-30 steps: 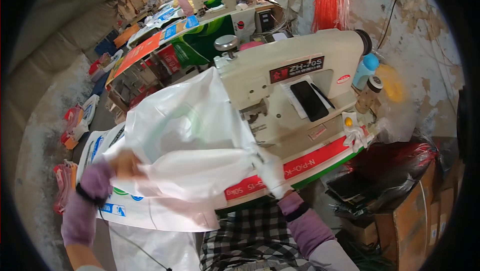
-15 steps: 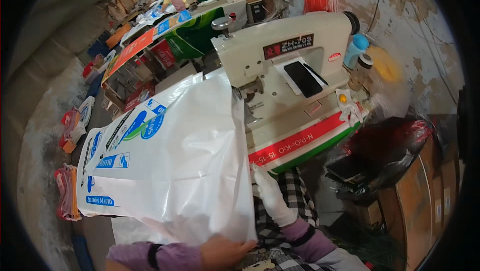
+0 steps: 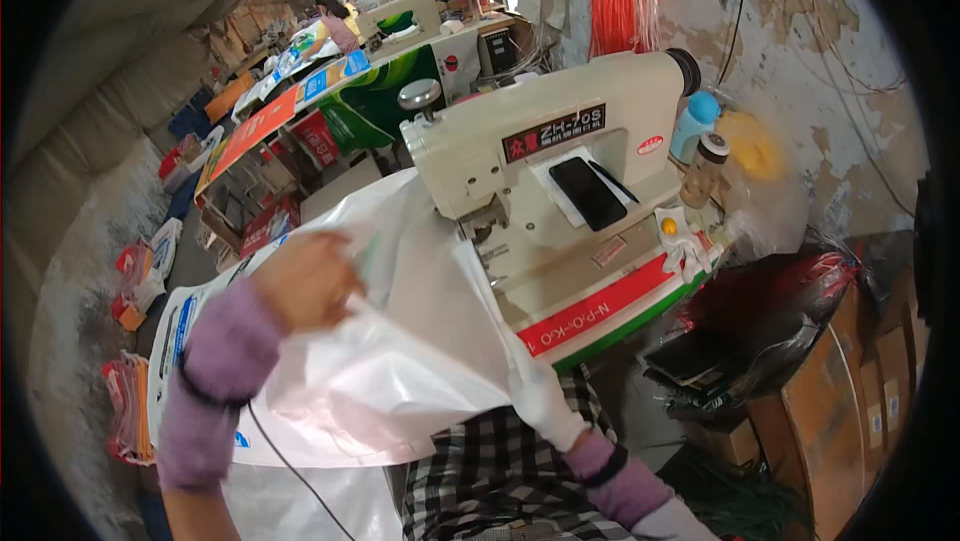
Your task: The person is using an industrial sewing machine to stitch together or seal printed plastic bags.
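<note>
A large white plastic sack with blue print lies across my lap and the sewing machine's bed. Its far end reaches beneath the head of the cream sewing machine. Bare and slightly blurred, my left hand is raised over the sack, closed on a pulled-up fold of it. My right hand, in a white glove, grips the sack's right edge just in front of the machine bed; its fingertips are partly hidden by the plastic.
On the machine bed rest a black phone, a pen and a crumpled white glove. A blue bottle and a jar stand behind. Cartons and dark plastic bags lie to the right. Another person works far off.
My left hand has risen from the sack's near edge, up and to the left, drawing the plastic with it. My right hand stays at the right edge, slightly lower. The view has shifted slightly.
</note>
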`<state>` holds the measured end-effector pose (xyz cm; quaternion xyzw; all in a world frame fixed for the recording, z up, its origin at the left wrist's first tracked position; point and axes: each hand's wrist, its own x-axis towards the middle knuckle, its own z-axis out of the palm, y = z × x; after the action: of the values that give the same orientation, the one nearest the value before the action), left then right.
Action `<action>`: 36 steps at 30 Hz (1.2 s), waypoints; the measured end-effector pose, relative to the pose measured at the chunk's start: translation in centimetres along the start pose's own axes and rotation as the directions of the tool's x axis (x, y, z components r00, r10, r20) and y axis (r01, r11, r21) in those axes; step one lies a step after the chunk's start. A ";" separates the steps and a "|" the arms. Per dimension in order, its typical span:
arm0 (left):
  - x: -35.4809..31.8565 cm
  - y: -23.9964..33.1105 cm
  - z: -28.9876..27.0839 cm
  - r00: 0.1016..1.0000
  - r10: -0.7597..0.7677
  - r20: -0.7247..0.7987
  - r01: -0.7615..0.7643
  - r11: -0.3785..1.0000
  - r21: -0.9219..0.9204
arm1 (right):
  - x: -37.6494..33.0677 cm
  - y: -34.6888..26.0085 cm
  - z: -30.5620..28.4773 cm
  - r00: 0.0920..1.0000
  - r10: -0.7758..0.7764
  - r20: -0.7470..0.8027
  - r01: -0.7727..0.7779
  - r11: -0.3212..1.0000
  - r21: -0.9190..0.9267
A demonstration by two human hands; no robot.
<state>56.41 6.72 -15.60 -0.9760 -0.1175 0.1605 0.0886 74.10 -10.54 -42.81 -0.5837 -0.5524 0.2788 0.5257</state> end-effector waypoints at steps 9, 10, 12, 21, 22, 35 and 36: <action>4.4 26.1 7.5 0.813 0.572 -0.110 -0.571 0.744 -0.346 | 13.3 3.8 3.3 0.998 -0.049 0.049 0.069 0.780 -0.622; 6.2 23.2 6.0 0.805 0.579 0.131 -0.459 0.747 -0.482 | 12.0 3.7 2.7 0.998 -0.022 0.060 0.055 0.787 -0.615; 7.8 16.8 4.1 0.665 0.442 0.602 -0.045 0.828 -0.559 | 9.1 3.7 3.6 0.995 -0.007 0.097 0.063 0.802 -0.594; 2.4 5.1 -0.9 0.833 -0.294 0.468 0.402 0.904 -0.147 | -2.1 -3.5 -2.8 0.967 0.250 0.042 -0.248 0.900 0.359; 1.5 6.2 -1.0 0.954 -0.211 0.212 0.229 0.971 -0.064 | -2.3 -3.9 -3.3 0.966 0.255 0.036 -0.251 0.901 0.353; -3.9 19.5 -1.5 0.990 0.138 0.003 -0.138 0.990 -0.016 | -6.1 -11.1 -4.5 0.763 -0.555 0.330 0.612 0.785 -0.094; -4.1 19.0 -1.8 0.991 -0.012 0.131 0.006 0.999 0.044 | -6.6 -11.3 -4.6 0.796 -0.529 0.295 0.582 0.802 -0.132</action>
<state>57.08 -12.76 -16.72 -0.9606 -0.1238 0.2267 0.1027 72.74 -20.00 -32.76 -0.4096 -0.7869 0.1188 0.4460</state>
